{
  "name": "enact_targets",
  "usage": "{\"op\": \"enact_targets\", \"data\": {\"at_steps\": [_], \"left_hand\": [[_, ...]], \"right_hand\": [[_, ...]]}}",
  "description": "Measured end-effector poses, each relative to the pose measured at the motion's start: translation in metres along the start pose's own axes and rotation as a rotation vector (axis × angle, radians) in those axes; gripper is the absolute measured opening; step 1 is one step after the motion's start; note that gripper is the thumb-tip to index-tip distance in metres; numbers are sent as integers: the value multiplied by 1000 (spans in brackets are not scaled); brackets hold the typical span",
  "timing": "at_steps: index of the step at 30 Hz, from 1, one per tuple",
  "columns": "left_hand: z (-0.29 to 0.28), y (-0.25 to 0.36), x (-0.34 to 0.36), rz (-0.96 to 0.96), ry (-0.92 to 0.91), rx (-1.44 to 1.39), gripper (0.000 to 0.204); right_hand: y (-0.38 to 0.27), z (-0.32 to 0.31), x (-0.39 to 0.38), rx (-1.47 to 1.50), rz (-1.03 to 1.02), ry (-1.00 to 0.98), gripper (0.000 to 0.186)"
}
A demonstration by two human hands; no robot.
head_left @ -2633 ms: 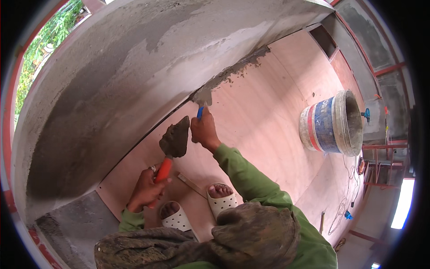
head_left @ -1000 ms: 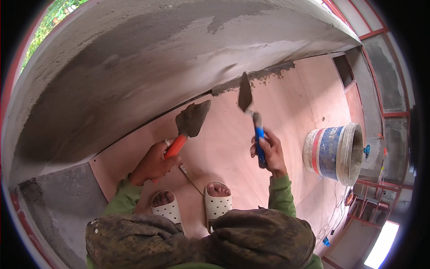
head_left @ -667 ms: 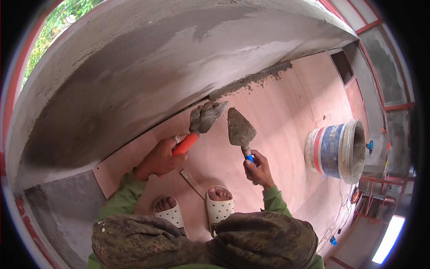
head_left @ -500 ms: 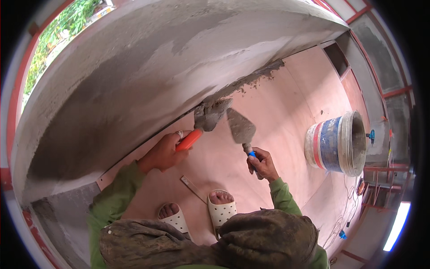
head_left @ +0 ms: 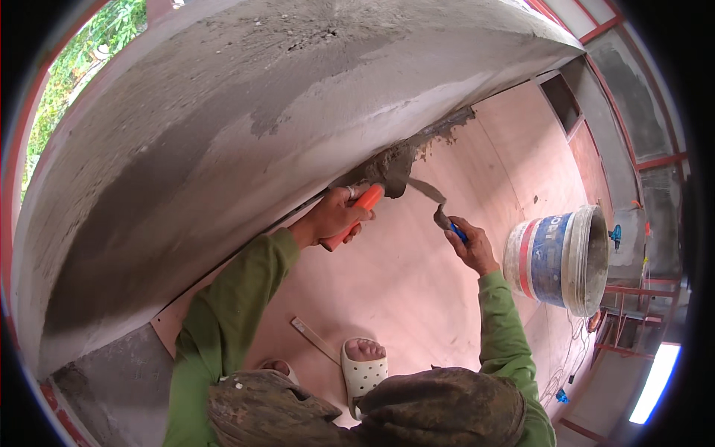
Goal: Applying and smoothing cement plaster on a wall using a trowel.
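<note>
My left hand [head_left: 333, 216] is closed round the orange handle of a scraper [head_left: 363, 208], close to the foot of the grey plastered wall [head_left: 223, 141]. Its blade is mostly hidden by wet mortar [head_left: 398, 165] where wall and floor boards meet. In my right hand [head_left: 474, 249] is a pointing trowel [head_left: 427, 190] with a blue handle, held by closed fingers. The trowel's blade is seen nearly edge-on, its tip at the mortar beside the scraper; whether they touch, I cannot tell. A rough mortar strip [head_left: 450, 125] runs farther along the joint.
A white bucket [head_left: 555, 257] with blue and red bands stands at the right. A flat narrow strip [head_left: 316, 340] lies by my white clogs [head_left: 365, 376] on the pinkish boards [head_left: 424, 313]. Cables [head_left: 573, 357] and a blue tool [head_left: 615, 236] lie beyond the bucket.
My left hand has moved right and forward along the wall's foot with the scraper. My right hand has shifted right, and the trowel has turned from flat to nearly edge-on.
</note>
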State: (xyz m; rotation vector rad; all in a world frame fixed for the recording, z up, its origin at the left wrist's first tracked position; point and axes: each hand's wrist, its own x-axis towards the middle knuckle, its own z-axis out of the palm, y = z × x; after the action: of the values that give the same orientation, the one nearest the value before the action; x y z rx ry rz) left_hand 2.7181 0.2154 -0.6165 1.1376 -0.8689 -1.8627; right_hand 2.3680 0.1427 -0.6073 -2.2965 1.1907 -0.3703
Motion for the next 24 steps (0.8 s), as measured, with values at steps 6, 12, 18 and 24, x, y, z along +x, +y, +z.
{"op": "enact_targets", "data": {"at_steps": [6, 12, 18, 24], "left_hand": [[6, -3, 34, -10, -26, -76, 54], [8, -6, 52, -80, -13, -12, 48], [3, -11, 57, -82, 5, 10, 40], [5, -10, 52, -87, -24, -10, 40]], "right_hand": [[24, -8, 34, -128, -23, -156, 33], [42, -11, 69, -203, -26, -173, 33], [51, -11, 93, -314, -46, -119, 31], [49, -19, 108, -348, -50, -71, 27]]}}
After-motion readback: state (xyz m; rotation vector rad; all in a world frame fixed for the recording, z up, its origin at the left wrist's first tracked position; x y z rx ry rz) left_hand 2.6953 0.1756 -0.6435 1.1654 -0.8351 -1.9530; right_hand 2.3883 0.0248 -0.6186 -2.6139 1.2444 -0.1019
